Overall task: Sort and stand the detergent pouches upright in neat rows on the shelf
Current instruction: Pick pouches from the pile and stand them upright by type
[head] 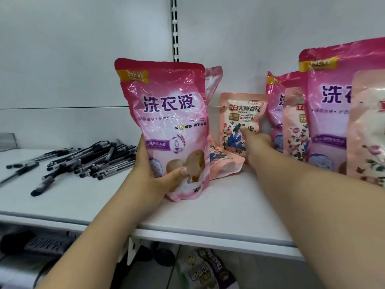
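Left hand (152,174) grip around upright pink pouch (166,122), right hand (255,146) grip pinching upright floral pouch (239,124).

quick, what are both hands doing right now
Left hand: grips the big pink pouch near its bottom, holding it upright on the shelf.
Right hand: on the small floral pouch; a firm grip cannot be told.
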